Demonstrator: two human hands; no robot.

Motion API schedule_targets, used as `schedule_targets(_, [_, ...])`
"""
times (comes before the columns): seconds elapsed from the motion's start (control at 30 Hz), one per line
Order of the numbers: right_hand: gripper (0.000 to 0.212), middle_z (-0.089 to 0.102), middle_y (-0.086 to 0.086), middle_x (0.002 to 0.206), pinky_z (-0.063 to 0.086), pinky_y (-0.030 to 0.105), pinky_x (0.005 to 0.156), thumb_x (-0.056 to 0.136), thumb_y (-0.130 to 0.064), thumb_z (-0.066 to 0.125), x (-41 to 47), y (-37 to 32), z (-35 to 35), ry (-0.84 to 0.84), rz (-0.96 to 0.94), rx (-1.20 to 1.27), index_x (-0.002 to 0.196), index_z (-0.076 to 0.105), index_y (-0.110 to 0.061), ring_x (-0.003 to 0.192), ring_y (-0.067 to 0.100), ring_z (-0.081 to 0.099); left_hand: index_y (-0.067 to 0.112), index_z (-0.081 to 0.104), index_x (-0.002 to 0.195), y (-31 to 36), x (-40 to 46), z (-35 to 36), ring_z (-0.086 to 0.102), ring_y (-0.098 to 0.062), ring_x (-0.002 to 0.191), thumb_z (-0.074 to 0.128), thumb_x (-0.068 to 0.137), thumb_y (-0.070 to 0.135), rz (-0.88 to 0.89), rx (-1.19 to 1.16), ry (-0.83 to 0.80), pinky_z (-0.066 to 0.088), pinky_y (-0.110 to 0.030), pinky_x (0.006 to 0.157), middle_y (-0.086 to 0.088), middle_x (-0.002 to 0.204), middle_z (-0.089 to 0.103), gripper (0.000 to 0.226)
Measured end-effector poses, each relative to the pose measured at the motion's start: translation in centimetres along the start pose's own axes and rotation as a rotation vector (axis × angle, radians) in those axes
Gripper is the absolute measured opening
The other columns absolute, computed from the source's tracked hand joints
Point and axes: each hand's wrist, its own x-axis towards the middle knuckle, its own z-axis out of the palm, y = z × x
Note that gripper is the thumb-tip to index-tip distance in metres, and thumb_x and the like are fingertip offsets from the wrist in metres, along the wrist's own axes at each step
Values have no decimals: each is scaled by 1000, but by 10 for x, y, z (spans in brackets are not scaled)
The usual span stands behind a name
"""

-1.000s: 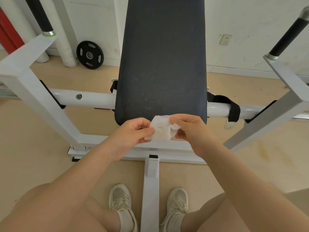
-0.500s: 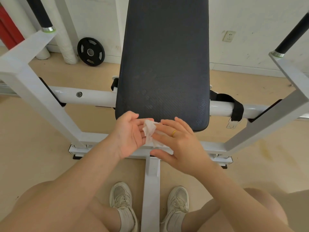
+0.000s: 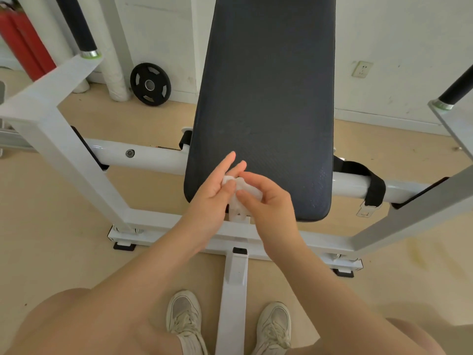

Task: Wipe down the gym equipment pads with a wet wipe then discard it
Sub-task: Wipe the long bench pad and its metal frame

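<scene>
A long black bench pad (image 3: 266, 103) slopes up and away from me on a white steel frame (image 3: 64, 155). Just above the pad's near end, both hands work a crumpled white wet wipe (image 3: 242, 190). My left hand (image 3: 212, 198) has the wipe against its palm, thumb on it, with the index and middle fingers stretched out. My right hand (image 3: 268, 203) curls its fingers round the wipe's right side. A tail of the wipe hangs down between the two hands.
White frame arms with black grips (image 3: 76, 24) rise at left and right. A black strap with a buckle (image 3: 372, 193) wraps the crossbar. A black weight plate (image 3: 150, 84) leans on the wall. My shoes (image 3: 184, 316) straddle the frame's centre rail.
The flat wipe, stretched between both hands a second ago, is now bunched into a wad. Both hands have moved slightly up over the pad's end, and the right hand's fingers have curled round it.
</scene>
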Motion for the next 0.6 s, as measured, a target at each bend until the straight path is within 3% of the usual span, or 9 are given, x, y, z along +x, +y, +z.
schedule_targets(0.07, [19,66,-12,81,49,12,65,88,-11,60,20,-12,-1,-6,-41,-98,89,66,-28,73,-5,60,40,19,143,-1,13,-11,28,19,124,38,98,23,34,134,8,24,-9,104,35,137,28,51])
schedule_targets(0.17, [15,64,-5,77,41,6,56,87,-8,55,76,-26,-12,215,-97,-310,87,66,-19,62,-5,57,25,16,146,-5,36,-32,10,0,140,46,95,17,65,346,164,11,-21,114,14,152,13,60])
schedule_targets(0.27, [21,63,5,113,36,19,78,89,-4,45,138,-35,-24,378,-249,-686,102,61,-9,102,18,56,20,16,147,-11,55,-53,10,-10,142,45,96,21,-53,439,278,11,-29,114,5,155,12,59])
schedule_targets(0.33, [24,56,4,127,37,26,86,91,-3,41,171,-34,-26,340,-327,-869,109,57,-6,119,21,48,25,19,147,-16,60,-60,17,-11,141,37,98,32,-201,288,280,15,-33,115,9,154,18,52])
schedule_targets(0.43, [41,52,4,131,38,32,90,90,3,40,200,-17,-21,140,-402,-1101,127,49,-11,125,22,45,33,40,137,-23,75,-58,41,-11,126,19,98,48,-371,34,225,31,-32,103,12,140,43,47])
schedule_targets(0.53, [51,40,-4,144,29,24,101,94,7,33,203,8,-15,-104,-447,-1192,138,41,-17,138,13,29,35,57,116,-29,84,-63,56,-2,91,16,99,47,-382,-89,255,41,-23,89,15,115,62,46])
schedule_targets(0.6, [53,32,-6,150,23,21,105,96,7,32,199,13,-14,-158,-445,-1156,142,36,-19,140,10,23,46,56,97,-30,79,-64,51,15,83,12,97,50,-326,-55,185,38,-11,77,32,94,61,44])
